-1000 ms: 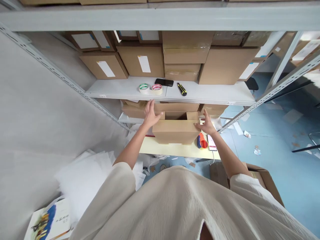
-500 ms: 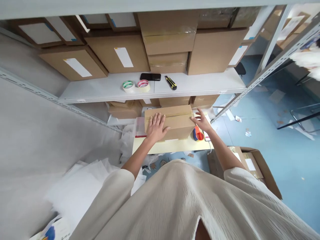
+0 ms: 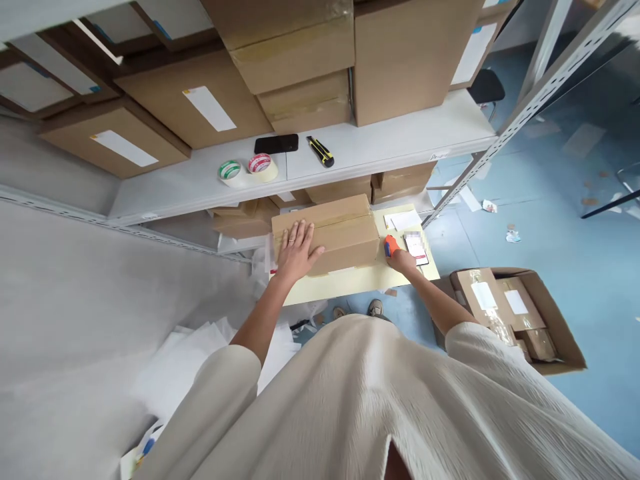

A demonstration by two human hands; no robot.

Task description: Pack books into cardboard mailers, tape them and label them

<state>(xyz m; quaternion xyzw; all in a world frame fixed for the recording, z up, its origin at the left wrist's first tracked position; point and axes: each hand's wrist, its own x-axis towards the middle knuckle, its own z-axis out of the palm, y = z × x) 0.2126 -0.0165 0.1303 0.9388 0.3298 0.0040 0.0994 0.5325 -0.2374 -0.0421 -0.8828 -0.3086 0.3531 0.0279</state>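
A closed cardboard box (image 3: 345, 230) lies on a small pale-yellow table (image 3: 320, 287), with a seam running along its top. My left hand (image 3: 296, 253) rests flat on the left part of that top, its fingers stretched out. To the right of the box, my right hand (image 3: 401, 261) is wrapped round an orange and blue tape dispenser (image 3: 391, 245). Just right of this hand lies a phone (image 3: 416, 248) with a lit screen. Behind it are white papers (image 3: 403, 221) on the table.
Above the table, a grey shelf (image 3: 390, 143) bears large cartons, two tape rolls (image 3: 263, 167), a black phone (image 3: 277, 144) and a yellow-black box cutter (image 3: 321, 152). An open carton (image 3: 555, 313) of packed boxes stands on the floor at right. White sheets (image 3: 195, 360) lie at lower left.
My right hand has left the box's right end and closed round the tape dispenser. My left hand stays on the box top. The view has shifted and tilted.
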